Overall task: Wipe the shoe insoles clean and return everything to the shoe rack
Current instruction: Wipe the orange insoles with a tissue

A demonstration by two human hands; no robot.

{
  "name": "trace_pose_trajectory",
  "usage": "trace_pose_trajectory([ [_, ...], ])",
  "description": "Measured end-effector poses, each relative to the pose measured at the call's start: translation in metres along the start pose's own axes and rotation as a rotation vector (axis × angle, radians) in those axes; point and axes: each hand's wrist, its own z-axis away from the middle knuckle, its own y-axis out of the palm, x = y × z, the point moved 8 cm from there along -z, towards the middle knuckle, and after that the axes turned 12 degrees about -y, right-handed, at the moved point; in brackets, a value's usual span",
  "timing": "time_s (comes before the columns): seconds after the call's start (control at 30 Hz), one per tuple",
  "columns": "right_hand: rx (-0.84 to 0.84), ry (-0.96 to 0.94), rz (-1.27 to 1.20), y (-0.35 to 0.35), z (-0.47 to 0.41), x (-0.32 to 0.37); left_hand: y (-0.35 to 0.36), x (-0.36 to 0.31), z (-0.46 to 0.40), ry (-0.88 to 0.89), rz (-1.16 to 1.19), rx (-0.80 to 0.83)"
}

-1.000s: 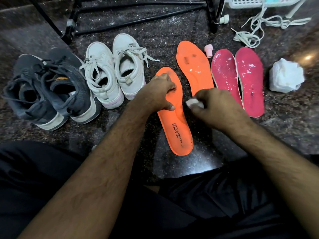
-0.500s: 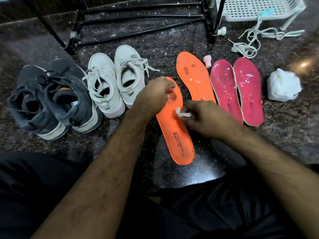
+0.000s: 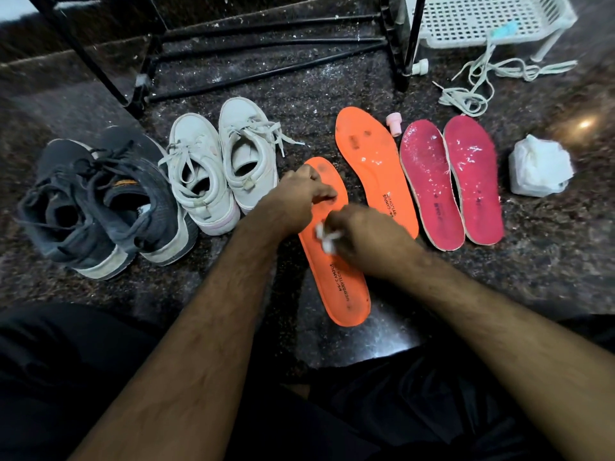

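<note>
Reading "CAMPUS", near orange insole (image 3: pixel 346 287) lies under right hand (image 3: pixel 369 241).

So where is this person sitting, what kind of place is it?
Probably a home floor beside a shoe rack: dark speckled stone floor, a black metal rack frame, and pairs of shoes such as the white sneakers lined up by it.

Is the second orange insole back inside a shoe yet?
No, the second orange insole lies flat on the floor between the orange insole being wiped and the two pink insoles.
</note>
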Motion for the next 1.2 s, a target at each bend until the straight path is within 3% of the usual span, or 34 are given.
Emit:
trace_pose_trajectory([
  [0.1,0.448,-0.212,-0.130,0.034,0.019,0.046,0.001,0.003,0.003,-0.004,-0.010,0.043],
  [0.13,0.471,-0.232,-0.162,0.031,0.022,0.052,0.002,0.004,0.004,-0.006,-0.011,0.054],
  [0.17,0.397,-0.210,-0.201,0.020,0.018,0.051,0.004,0.005,0.006,-0.009,-0.010,0.062],
  [0.23,0.079,-0.112,-0.260,-0.016,0.005,0.029,0.007,0.005,0.006,-0.009,-0.019,0.043],
  [0.3,-0.176,-0.054,-0.127,-0.041,0.000,0.003,0.006,0.005,0.003,-0.016,-0.037,0.021],
  [0.33,-0.181,-0.037,-0.029,-0.041,-0.003,-0.003,0.006,0.005,0.000,-0.025,-0.055,0.019],
  [0.4,0.045,-0.043,0.069,-0.014,-0.006,-0.006,0.004,0.006,-0.004,-0.053,-0.099,-0.002],
  [0.47,0.250,-0.097,0.053,0.005,0.002,0.005,-0.001,0.002,-0.002,-0.055,-0.120,-0.051],
  [0.53,0.334,-0.146,-0.070,0.002,0.011,0.018,-0.005,-0.001,0.002,-0.055,-0.115,-0.131],
  [0.6,0.285,-0.128,-0.149,-0.009,0.015,0.019,-0.010,0.001,0.007,-0.085,-0.091,-0.214],
  [0.67,0.106,-0.069,-0.005,-0.022,0.014,0.008,-0.019,-0.001,0.010,-0.101,-0.056,-0.274],
  [0.73,0.136,-0.065,0.104,-0.013,0.012,0.006,-0.027,-0.004,0.014,-0.124,-0.056,-0.301],
  [0.83,0.293,-0.102,0.073,0.001,0.020,0.013,-0.020,0.002,0.021,-0.208,-0.132,-0.206],
  [1.0,-0.002,-0.038,0.020,-0.025,0.027,0.020,-0.001,0.008,0.030,-0.177,-0.101,-0.077],
  [1.1,0.139,-0.016,-0.012,0.004,0.032,0.027,0.008,0.006,0.041,-0.228,-0.012,-0.010],
  [1.2,0.186,0.017,-0.069,-0.002,0.043,0.028,0.016,0.013,0.045,-0.252,0.021,-0.089],
])
